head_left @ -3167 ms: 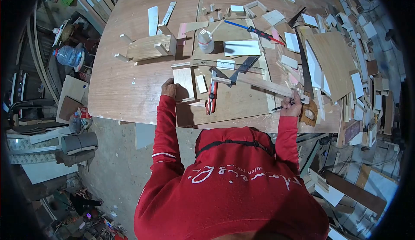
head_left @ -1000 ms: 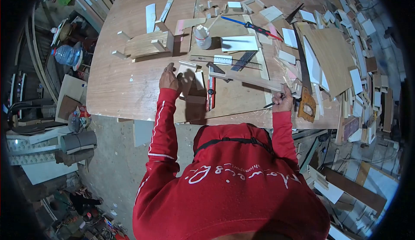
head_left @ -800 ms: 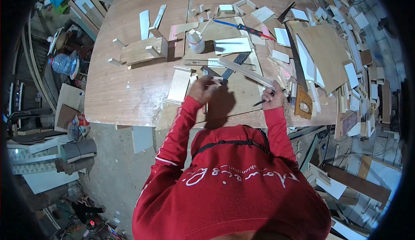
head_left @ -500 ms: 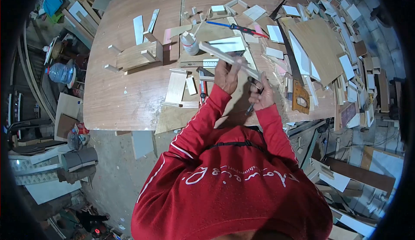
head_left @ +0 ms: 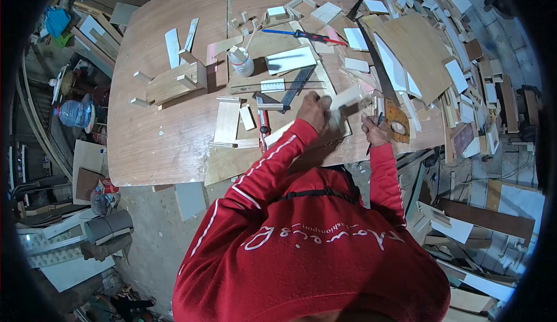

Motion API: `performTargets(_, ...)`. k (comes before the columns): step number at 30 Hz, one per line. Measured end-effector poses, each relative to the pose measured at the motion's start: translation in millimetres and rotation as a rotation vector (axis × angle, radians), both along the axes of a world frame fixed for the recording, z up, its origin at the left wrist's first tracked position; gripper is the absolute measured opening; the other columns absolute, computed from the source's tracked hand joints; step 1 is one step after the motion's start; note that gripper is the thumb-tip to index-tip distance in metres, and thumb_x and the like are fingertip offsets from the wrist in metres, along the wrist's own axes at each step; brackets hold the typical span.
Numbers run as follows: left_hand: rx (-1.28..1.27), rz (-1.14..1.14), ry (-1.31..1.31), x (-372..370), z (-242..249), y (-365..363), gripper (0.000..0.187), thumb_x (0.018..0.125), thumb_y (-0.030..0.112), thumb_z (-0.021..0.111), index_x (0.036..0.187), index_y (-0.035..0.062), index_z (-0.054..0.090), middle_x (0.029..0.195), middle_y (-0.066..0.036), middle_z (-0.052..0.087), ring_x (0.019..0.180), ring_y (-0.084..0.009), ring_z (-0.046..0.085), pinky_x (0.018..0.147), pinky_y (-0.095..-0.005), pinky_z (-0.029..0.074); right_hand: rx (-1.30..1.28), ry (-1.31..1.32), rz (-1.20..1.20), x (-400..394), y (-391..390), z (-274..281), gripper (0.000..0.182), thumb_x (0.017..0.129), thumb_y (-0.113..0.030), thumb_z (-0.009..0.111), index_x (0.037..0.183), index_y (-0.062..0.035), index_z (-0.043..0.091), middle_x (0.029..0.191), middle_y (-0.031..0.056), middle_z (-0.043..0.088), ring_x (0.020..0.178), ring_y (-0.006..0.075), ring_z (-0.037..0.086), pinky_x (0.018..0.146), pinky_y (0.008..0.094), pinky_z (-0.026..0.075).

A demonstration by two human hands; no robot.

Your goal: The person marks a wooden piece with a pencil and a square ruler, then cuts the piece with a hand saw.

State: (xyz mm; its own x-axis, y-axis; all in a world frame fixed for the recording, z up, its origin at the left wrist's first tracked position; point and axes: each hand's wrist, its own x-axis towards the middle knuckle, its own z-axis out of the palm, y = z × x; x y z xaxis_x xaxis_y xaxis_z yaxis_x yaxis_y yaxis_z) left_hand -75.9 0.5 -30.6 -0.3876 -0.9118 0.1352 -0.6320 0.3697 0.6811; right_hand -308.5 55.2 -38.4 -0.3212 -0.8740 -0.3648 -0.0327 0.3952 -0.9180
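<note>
My left hand (head_left: 313, 113) is closed around a pale wooden strip (head_left: 346, 98), whose blurred end points to the right. To its right, my right hand (head_left: 377, 130) grips a thin dark pencil-like tool (head_left: 380, 119), pointing upward. The wooden handle of a handsaw (head_left: 397, 122) lies just beyond the right hand. Left of the left hand are a dark try square (head_left: 299, 85), a steel ruler (head_left: 272, 85) and a red-and-black tool (head_left: 263, 126). A plain board (head_left: 227, 120) and a small block (head_left: 247, 118) lie farther left.
A box-like wooden piece with legs (head_left: 174, 84) lies on the left of the table (head_left: 139, 154). A jar (head_left: 240, 65) with sticks stands near the middle. Behind it lies a blue-and-red tool (head_left: 299, 34). Wood offcuts and a large panel (head_left: 412, 58) crowd the right side.
The wooden strip has swung from pointing up-left to pointing right in my left hand. My right hand has come off it and moved right, still with the dark tool. The view shifted slightly.
</note>
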Motion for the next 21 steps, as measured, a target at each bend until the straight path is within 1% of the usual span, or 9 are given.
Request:
performTargets(3, -0.033, 0.057, -0.123, -13.7, -12.2, 13.1, 0.041, 0.071, 0.014, 0.071, 0.110, 0.0096, 0.058, 0.100, -0.016, 0.054, 0.098, -0.0370, 0.053, 0.083, -0.0439, 0.046, -0.043, 0.132, -0.026, -5.1, -9.5, -24.1, 0.030, 0.081, -0.032, 0.074, 0.072, -0.0082, 0.058, 0.057, -0.0010, 0.050, 0.047, 0.0064, 0.042, 0.042, 0.0228, 0.031)
performTargets(4, 0.033, 0.100, -0.190, -17.1, -3.6, 18.0, 0.040, 0.072, 0.017, 0.070, 0.109, 0.0113, 0.058, 0.106, -0.014, 0.053, 0.102, -0.0357, 0.052, 0.084, -0.0472, 0.046, 0.068, 0.538, 0.109, 7.6, -10.7, 23.8, 0.035, 0.082, -0.036, 0.071, 0.069, -0.0072, 0.057, 0.057, -0.0006, 0.049, 0.049, 0.0087, 0.043, 0.045, 0.0254, 0.033)
performTargets(5, 0.038, 0.095, -0.191, -19.5, -4.8, 18.1, 0.040, 0.072, 0.017, 0.070, 0.109, 0.0113, 0.058, 0.106, -0.014, 0.053, 0.102, -0.0357, 0.052, 0.084, -0.0472, 0.046, 0.074, 0.537, 0.107, 2.9, -15.7, 9.2, 0.035, 0.082, -0.036, 0.071, 0.069, -0.0072, 0.057, 0.057, -0.0006, 0.049, 0.049, 0.0087, 0.043, 0.045, 0.0254, 0.033)
performTargets(8, 0.060, 0.113, -0.265, -22.5, -12.4, 18.8, 0.040, 0.072, 0.021, 0.070, 0.109, 0.0115, 0.058, 0.109, -0.014, 0.052, 0.104, -0.0345, 0.051, 0.082, -0.0487, 0.046, 0.057, 0.180, 0.040, 8.0, -26.9, 7.3, 0.043, 0.081, -0.046, 0.067, 0.065, -0.0073, 0.057, 0.055, 0.0006, 0.051, 0.049, 0.0106, 0.044, 0.047, 0.0287, 0.033)
performTargets(11, 0.030, 0.140, -0.266, -22.4, -17.9, 19.8, 0.036, 0.072, 0.016, 0.065, 0.107, 0.0108, 0.058, 0.108, -0.011, 0.051, 0.106, -0.0320, 0.049, 0.081, -0.0475, 0.045, 0.082, 0.273, 0.109, 3.7, -40.3, -9.6, 0.041, 0.082, -0.042, 0.066, 0.063, -0.0073, 0.056, 0.053, 0.0000, 0.051, 0.049, 0.0112, 0.044, 0.047, 0.0287, 0.034)
performTargets(16, 0.013, 0.156, -0.236, -19.3, -25.2, 21.7, 0.042, 0.072, 0.021, 0.070, 0.112, 0.0154, 0.059, 0.111, -0.009, 0.053, 0.104, -0.0321, 0.049, 0.083, -0.0462, 0.044, 0.027, 0.347, 0.231, -1.9, -58.6, -25.9, 0.038, 0.087, -0.037, 0.061, 0.068, -0.0042, 0.061, 0.056, 0.0026, 0.057, 0.050, 0.0119, 0.049, 0.050, 0.0285, 0.039)
performTargets(19, -0.021, 0.240, -0.254, -12.6, -16.5, 16.9, 0.040, 0.072, 0.022, 0.068, 0.111, 0.0173, 0.059, 0.112, -0.007, 0.053, 0.106, -0.0303, 0.049, 0.084, -0.0468, 0.043, -0.127, 0.116, 0.200, -1.4, -66.4, -34.3, 0.033, 0.092, -0.028, 0.056, 0.074, -0.0013, 0.063, 0.064, 0.0052, 0.061, 0.052, 0.0126, 0.053, 0.051, 0.0284, 0.043)
performTargets(20, -0.153, 0.269, -0.446, -3.3, -27.4, 12.1, 0.035, 0.075, 0.025, 0.066, 0.109, 0.0191, 0.060, 0.114, -0.005, 0.052, 0.107, -0.0282, 0.048, 0.084, -0.0499, 0.041, -0.096, 0.149, 0.218, -2.7, -69.7, -36.7, 0.030, 0.092, -0.024, 0.055, 0.074, -0.0015, 0.063, 0.062, 0.0063, 0.061, 0.051, 0.0134, 0.055, 0.052, 0.0284, 0.045)
performTargets(21, -0.150, 0.276, -0.452, 2.3, -23.1, 6.1, 0.035, 0.075, 0.025, 0.066, 0.109, 0.0191, 0.060, 0.114, -0.005, 0.052, 0.107, -0.0282, 0.048, 0.084, -0.0499, 0.041, -0.065, 0.184, 0.236, -4.3, -71.9, -38.9, 0.027, 0.092, -0.020, 0.054, 0.073, -0.0017, 0.063, 0.060, 0.0074, 0.061, 0.051, 0.0142, 0.058, 0.054, 0.0285, 0.047)
